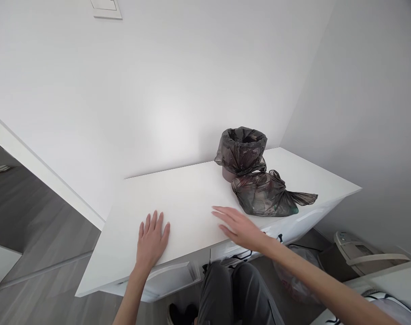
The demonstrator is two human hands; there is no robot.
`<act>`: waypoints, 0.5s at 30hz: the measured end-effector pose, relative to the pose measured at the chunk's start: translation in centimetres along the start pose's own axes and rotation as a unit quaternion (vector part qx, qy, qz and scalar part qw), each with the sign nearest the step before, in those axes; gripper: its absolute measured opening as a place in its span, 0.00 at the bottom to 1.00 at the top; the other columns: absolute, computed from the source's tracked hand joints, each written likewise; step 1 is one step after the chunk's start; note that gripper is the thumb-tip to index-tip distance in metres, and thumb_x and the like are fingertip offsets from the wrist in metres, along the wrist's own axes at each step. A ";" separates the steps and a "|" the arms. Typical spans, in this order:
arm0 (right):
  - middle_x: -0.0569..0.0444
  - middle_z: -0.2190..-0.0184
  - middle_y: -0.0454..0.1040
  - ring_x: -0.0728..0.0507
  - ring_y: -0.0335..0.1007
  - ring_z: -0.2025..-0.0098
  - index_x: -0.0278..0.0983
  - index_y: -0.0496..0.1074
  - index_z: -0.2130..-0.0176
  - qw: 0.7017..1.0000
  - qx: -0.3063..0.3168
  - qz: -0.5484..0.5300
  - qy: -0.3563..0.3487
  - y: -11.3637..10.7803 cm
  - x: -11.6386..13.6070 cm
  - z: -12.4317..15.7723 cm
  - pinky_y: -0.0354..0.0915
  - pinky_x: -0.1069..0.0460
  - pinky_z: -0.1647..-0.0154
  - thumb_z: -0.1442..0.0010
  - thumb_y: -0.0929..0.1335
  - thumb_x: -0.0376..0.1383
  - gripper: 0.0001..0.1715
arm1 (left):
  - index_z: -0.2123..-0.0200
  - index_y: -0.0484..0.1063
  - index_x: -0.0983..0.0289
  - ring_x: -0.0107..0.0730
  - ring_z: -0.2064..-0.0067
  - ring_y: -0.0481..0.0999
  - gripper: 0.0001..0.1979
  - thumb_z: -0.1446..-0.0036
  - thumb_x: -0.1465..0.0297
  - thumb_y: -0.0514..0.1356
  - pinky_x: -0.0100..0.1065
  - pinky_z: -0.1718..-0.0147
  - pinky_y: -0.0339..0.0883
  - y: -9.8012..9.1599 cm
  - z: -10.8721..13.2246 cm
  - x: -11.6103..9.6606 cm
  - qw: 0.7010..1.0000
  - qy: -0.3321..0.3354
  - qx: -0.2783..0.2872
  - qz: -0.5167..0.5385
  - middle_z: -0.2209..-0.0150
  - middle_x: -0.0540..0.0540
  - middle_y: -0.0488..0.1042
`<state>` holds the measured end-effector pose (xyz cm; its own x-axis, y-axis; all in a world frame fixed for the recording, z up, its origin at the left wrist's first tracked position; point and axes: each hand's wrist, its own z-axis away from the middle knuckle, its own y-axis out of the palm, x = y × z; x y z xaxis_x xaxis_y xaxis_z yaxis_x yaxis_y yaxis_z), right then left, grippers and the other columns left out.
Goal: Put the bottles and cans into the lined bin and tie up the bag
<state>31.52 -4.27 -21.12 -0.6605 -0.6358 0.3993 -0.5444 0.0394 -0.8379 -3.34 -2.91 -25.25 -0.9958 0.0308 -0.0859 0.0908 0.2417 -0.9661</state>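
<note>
My left hand [152, 240] lies flat on the white cabinet top [185, 194], fingers spread and holding nothing. Over the front part of the same top, my right hand [237, 227] is stretched out with its fingers apart and empty. Just beyond the right hand lies a filled, knotted black plastic bag [264, 194], its twisted end pointing right. Behind that bag stands a small bin [228, 174], lined with another black bag [242, 151] folded over its rim. What is inside the bin cannot be made out.
White drawers with dark handles [242, 256] front the cabinet, close to my knees. Walls stand behind and to the right. Down at the right are a beige appliance-like box with a handle [361, 253] and a translucent bag [300, 282]. A doorway opens at left.
</note>
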 end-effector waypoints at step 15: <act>0.38 0.49 0.81 0.36 0.80 0.53 0.38 0.77 0.46 0.954 -0.100 0.064 0.275 -14.7 -22.6 9.4 0.73 0.44 0.55 0.31 0.60 0.58 0.33 | 0.26 0.59 0.65 0.52 0.22 0.48 0.35 0.28 0.52 0.43 0.56 0.26 0.45 0.5 -0.1 0.7 1.000 0.011 0.000 -0.006 0.24 0.57 0.52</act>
<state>59.32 2.28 -21.35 -0.8700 -0.1177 0.4787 -0.4919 0.2714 -0.8273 -3.97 -2.70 -25.78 -0.9964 0.0485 -0.0697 0.0794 0.2419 -0.9670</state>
